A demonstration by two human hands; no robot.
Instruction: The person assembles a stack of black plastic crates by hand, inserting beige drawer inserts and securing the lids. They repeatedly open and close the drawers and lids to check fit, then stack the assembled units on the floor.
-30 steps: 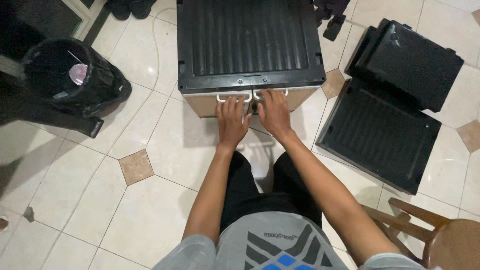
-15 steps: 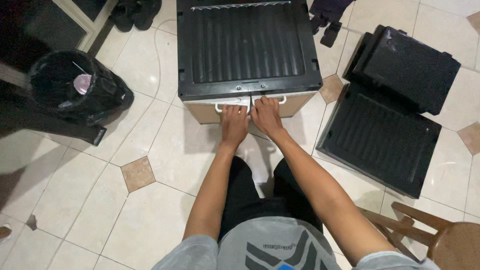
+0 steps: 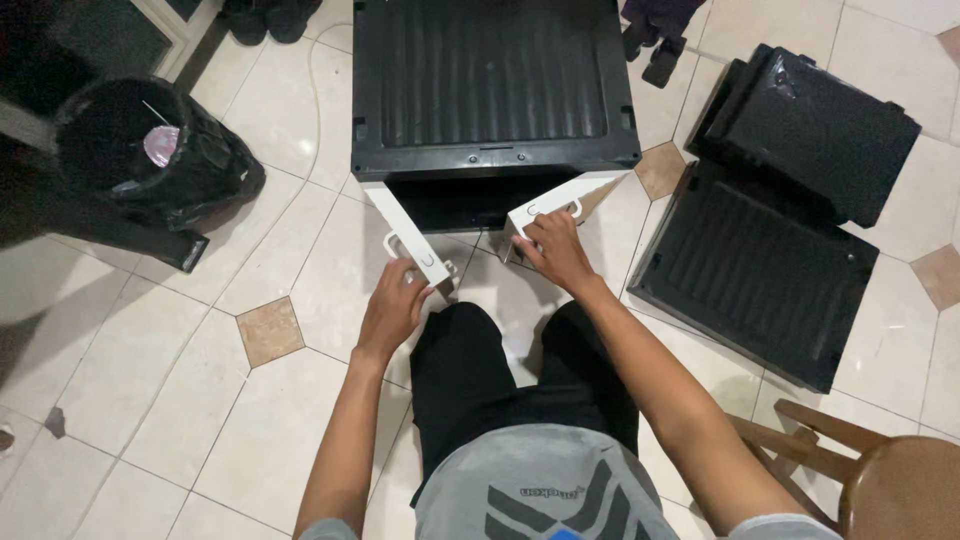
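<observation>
On pale tiled floor (image 3: 300, 270), both hands (image 3: 395, 305) (image 3: 552, 250) grip white cabinet doors (image 3: 410, 238).

dim indoor light, glare on pale tiles, dark corners, mostly sharp

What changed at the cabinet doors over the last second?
Both doors swung open toward the person: left hand pulled the left door, right hand the right door, each still at its handle. The cabinet, black panels and bin stayed put.

Open cabinet mouth (image 3: 470, 210) between doors (image 3: 410, 240)
</observation>
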